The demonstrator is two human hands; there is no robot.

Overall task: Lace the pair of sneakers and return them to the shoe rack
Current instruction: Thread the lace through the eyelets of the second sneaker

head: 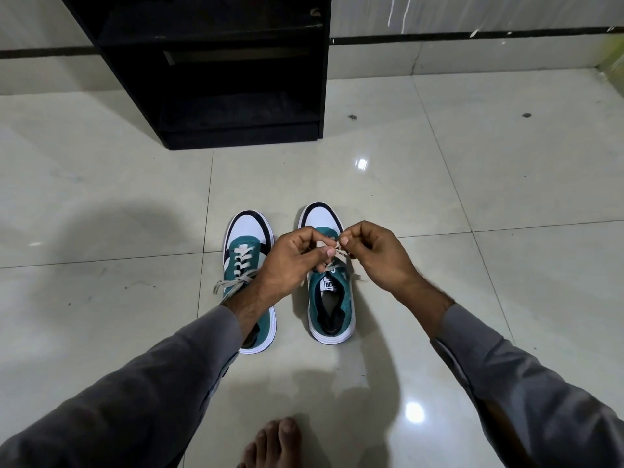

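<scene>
A bare foot [273,444] stood at six o'clock on the tiled floor [472,184]. Beyond it both hands worked over the right sneaker [329,309]: the left hand [293,261] and the right hand [374,255] each pinched the lace [339,253] between clenched fingertips. The left sneaker [248,251], just beside at nine o'clock, looked laced but with loose ends. The step in hand seemed to be tying the right sneaker. Next would come pulling the knot snug, then carrying the pair to the shoe rack [216,62] at twelve o'clock.
</scene>
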